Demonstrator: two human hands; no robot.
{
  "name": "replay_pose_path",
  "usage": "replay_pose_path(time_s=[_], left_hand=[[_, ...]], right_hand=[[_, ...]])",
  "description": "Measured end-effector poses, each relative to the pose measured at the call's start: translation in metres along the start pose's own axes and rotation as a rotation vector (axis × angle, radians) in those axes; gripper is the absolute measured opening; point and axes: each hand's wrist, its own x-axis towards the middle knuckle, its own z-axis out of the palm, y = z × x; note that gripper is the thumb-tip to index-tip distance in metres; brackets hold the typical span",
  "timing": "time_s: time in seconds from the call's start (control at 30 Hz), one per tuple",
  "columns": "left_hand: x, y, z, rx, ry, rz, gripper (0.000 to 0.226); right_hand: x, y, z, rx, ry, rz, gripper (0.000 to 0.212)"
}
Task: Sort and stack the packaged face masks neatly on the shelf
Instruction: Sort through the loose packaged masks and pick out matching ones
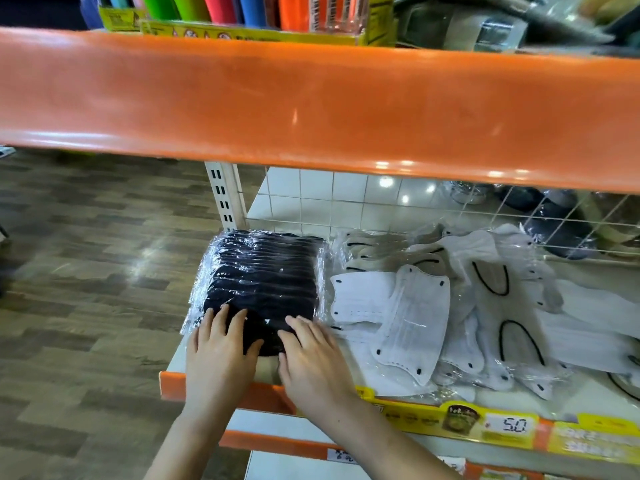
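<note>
Left hand (218,355), right hand (313,358) flat on black mask stack (263,271) (grip released); white masks (433,313) scattered beside.

Black masks, white masks, orange shelving

Under the fingers (221,323) sits a stack of black masks (263,282) in clear glossy wrap; just right of the fingertips lie white masks (415,320) with black ear loops and black dots. The shelf edge (311,109) above is bright orange, the price strip (485,424) yellow, the floor (86,271) brown wood-pattern.

A single head-worn view looks forward and down, close onto the shelf (450,407) edge.
</note>
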Motion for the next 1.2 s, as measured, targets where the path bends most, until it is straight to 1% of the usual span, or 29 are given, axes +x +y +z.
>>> replay_pose_path(time_s=[0.07, 0.17, 0.23, 0.33, 0.43, 0.47, 0.53, 0.57, 0.63, 0.7, 0.77, 0.83, 0.9, 0.97, 1.0, 1.07, 1.1, 1.2], left_hand=[[-0.003, 0.012, 0.002, -0.026, 0.065, 0.014, 0.039], [-0.007, 0.035, 0.0, -0.165, 0.078, 0.066, 0.047], [-0.009, 0.05, -0.002, -0.254, 0.09, 0.127, 0.046], [-0.008, 0.075, -0.004, -0.359, 0.129, 0.212, 0.044], [-0.01, 0.109, -0.003, -0.439, 0.168, 0.329, 0.042], [-0.012, 0.121, -0.002, -0.456, 0.178, 0.381, 0.04], [-0.016, 0.146, 0.005, -0.474, 0.196, 0.5, 0.037], [-0.018, 0.158, 0.009, -0.48, 0.187, 0.557, 0.036], [-0.023, 0.182, 0.017, -0.482, 0.127, 0.647, 0.038], [-0.027, 0.204, 0.024, -0.482, 0.045, 0.705, 0.04], [-0.029, 0.222, 0.031, -0.464, -0.051, 0.738, 0.043], [-0.03, 0.234, 0.037, -0.411, -0.118, 0.741, 0.046], [-0.03, 0.239, 0.041, -0.393, -0.14, 0.723, 0.044], [-0.028, 0.239, 0.045, -0.367, -0.166, 0.7, 0.051], [-0.027, 0.237, 0.045, -0.348, -0.187, 0.694, 0.057], [-0.026, 0.235, 0.044, -0.326, -0.18, 0.678, 0.057], [-0.026, 0.234, 0.043, -0.321, -0.174, 0.667, 0.057], [-0.025, 0.234, 0.041, -0.312, -0.199, 0.668, 0.068]], right_hand=[[0.0, 0.0, -0.003, 0.01, -0.021, 0.0, 0.037], [-0.002, 0.002, -0.005, 0.06, -0.023, -0.022, 0.043], [-0.006, 0.005, -0.009, 0.11, 0.017, -0.011, 0.046], [-0.016, 0.019, -0.024, 0.178, 0.117, 0.054, 0.044], [-0.031, 0.043, -0.05, 0.177, 0.306, 0.084, 0.028], [-0.037, 0.053, -0.06, 0.163, 0.372, 0.093, 0.025], [-0.05, 0.075, -0.077, 0.143, 0.438, 0.149, 0.029], [-0.057, 0.086, -0.084, 0.128, 0.431, 0.197, 0.032], [-0.073, 0.112, -0.092, 0.064, 0.358, 0.335, 0.035], [-0.089, 0.139, -0.092, -0.009, 0.254, 0.504, 0.032], [-0.099, 0.157, -0.093, -0.046, 0.187, 0.65, 0.029], [-0.101, 0.164, -0.092, -0.044, 0.185, 0.708, 0.027], [-0.096, 0.16, -0.092, -0.055, 0.224, 0.689, 0.019], [-0.09, 0.159, -0.089, 0.014, 0.24, 0.7, 0.015], [-0.087, 0.159, -0.087, 0.055, 0.237, 0.724, 0.018], [-0.081, 0.159, -0.086, 0.164, 0.205, 0.789, 0.027], [-0.079, 0.16, -0.086, 0.227, 0.199, 0.821, 0.03], [-0.071, 0.16, -0.094, 0.452, 0.197, 0.934, 0.039]])
